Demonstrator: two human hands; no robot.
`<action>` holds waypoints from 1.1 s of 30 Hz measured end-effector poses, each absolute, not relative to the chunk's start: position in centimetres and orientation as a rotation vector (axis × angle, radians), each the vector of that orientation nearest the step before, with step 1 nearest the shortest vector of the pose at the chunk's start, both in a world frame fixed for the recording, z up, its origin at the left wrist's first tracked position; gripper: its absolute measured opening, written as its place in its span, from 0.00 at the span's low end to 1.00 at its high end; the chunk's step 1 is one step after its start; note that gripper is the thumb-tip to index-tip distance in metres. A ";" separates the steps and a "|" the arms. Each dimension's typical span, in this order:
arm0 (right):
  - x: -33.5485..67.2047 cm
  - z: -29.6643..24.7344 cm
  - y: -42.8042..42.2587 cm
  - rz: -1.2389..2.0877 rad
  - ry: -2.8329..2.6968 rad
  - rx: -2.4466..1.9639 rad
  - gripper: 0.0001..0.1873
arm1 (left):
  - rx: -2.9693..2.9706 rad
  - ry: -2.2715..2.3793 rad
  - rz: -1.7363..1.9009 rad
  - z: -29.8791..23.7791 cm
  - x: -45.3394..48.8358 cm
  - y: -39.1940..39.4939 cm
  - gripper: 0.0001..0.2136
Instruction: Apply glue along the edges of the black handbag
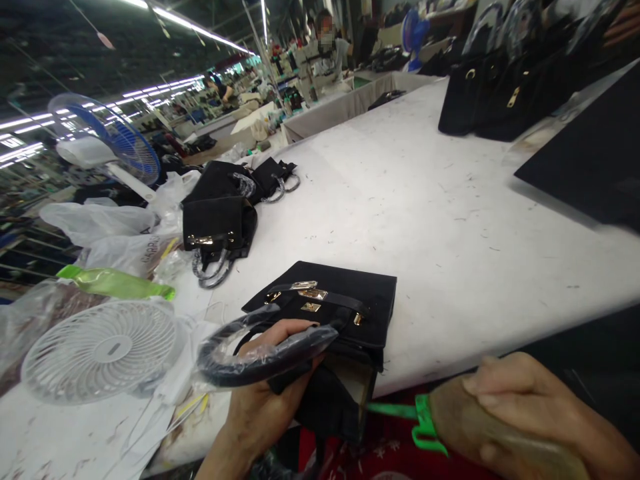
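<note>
A black handbag [373, 290] with gold clasps lies at the near edge of the white table, its mouth toward me. My left hand [265, 407] is closed on the bag at its opening, fingers passing under a plastic-wrapped handle [280, 360]. In my right hand [530, 393] is a brownish squeeze bottle [457, 417] with a bright green cap and a thin green nozzle [393, 409]. The nozzle's tip is at the side of the bag's open mouth; whether it touches is unclear. Part of my left fingers is hidden by the handle and bag.
The white table [400, 180] stretches away. A small white fan [107, 350] stands at left, near a green packet [117, 281] and plastic bags. More black handbags lie left [220, 223] and stand far right [480, 100]. A dark panel [590, 153] juts in at right. People work behind.
</note>
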State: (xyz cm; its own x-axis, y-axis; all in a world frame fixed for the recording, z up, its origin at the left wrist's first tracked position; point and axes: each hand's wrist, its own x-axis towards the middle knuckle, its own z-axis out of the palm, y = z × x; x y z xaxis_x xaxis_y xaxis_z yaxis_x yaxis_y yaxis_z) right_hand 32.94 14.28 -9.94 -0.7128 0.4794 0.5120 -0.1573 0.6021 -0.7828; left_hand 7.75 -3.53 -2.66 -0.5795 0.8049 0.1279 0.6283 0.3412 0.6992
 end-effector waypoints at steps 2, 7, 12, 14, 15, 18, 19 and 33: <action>32.4 -9.9 14.3 1.079 -2.114 -0.279 0.15 | 1.296 2.375 1.085 -2.6 7.8 -3.5 0.06; 32.0 -9.9 14.4 1.062 -2.128 -0.267 0.12 | 1.294 2.370 1.067 -2.3 7.8 -3.3 0.05; 32.1 -10.2 14.5 1.018 -2.117 -0.312 0.13 | 1.303 2.376 1.056 -2.3 7.8 -3.4 0.05; 31.9 -10.3 14.6 1.053 -2.108 -0.359 0.11 | 1.299 2.372 1.047 -2.3 7.8 -3.3 0.05; 31.8 -10.4 14.6 1.078 -2.107 -0.360 0.10 | 1.295 2.371 1.047 -2.3 7.8 -3.3 0.05; 31.5 -10.7 14.7 1.104 -2.085 -0.351 0.12 | 1.300 2.381 1.042 -2.4 7.6 -3.4 0.05; 31.5 -10.8 14.7 1.097 -2.074 -0.356 0.12 | 1.305 2.387 1.040 -2.4 7.6 -3.5 0.05; 31.1 -10.3 14.5 1.246 -2.009 -0.324 0.11 | 1.114 2.502 0.985 -2.3 7.7 -4.0 0.14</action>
